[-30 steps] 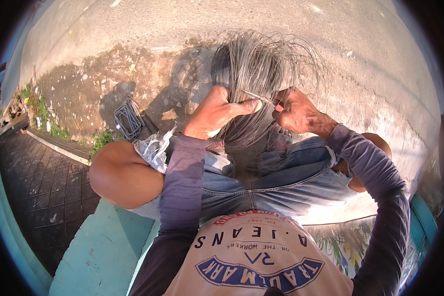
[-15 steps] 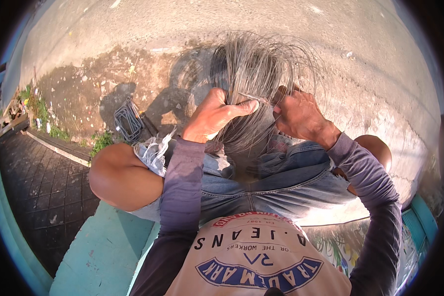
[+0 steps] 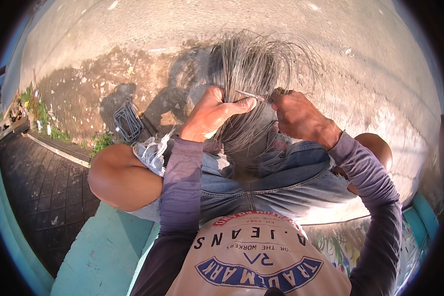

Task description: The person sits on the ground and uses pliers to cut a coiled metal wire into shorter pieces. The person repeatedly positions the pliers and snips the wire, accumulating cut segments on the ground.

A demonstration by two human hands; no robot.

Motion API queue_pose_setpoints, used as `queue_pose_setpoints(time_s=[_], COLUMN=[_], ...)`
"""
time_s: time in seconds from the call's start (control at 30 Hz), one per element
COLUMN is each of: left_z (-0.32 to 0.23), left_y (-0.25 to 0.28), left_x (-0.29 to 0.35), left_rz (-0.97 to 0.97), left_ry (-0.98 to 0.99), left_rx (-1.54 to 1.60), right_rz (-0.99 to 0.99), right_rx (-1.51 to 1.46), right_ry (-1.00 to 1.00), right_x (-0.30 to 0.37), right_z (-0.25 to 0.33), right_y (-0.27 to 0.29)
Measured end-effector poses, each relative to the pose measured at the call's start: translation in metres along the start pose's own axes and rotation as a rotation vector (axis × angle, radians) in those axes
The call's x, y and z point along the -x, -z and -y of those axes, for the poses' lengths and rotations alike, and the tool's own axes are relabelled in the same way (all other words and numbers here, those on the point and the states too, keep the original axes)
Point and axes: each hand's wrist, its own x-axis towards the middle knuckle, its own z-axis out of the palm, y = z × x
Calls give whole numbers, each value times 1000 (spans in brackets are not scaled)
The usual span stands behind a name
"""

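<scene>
A big loose bundle of thin grey strands (image 3: 241, 64), wire-like and fanned out at the top, stands between my knees. My left hand (image 3: 209, 114) is closed on the bundle's left side, its thumb stretched across the front strands. My right hand (image 3: 303, 116) is closed round a slim pointed metal tool (image 3: 249, 94), whose tip points left across the strands just above my left thumb. The tool's grip is hidden in my fist, so its kind cannot be told. Lower strand ends hang over my jeans (image 3: 291, 167).
On the ground to the left lies a coil of grey wire or cord (image 3: 128, 123), with a dark rod-like thing (image 3: 147, 123) beside it. Weeds (image 3: 101, 143) grow by the paved strip (image 3: 44, 187). A turquoise ledge (image 3: 103, 246) runs below my left leg.
My right hand and the pointed tool have shifted slightly left and up over the strands. My left hand keeps its hold, moved a touch left.
</scene>
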Motion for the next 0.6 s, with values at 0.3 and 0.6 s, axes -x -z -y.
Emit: queue_pose_setpoints(time_s=[0.3,0.6], left_z=[4,-5], left_y=[-1,6], left_x=[2,1], left_rz=[8,10], left_ry=[14,16], left_rx=[-46,-144], right_rz=[-132,-91], right_rx=[54,-475], right_ry=[455,-27], right_x=[1,-15], right_z=[-62,-59], right_y=[-49,-66])
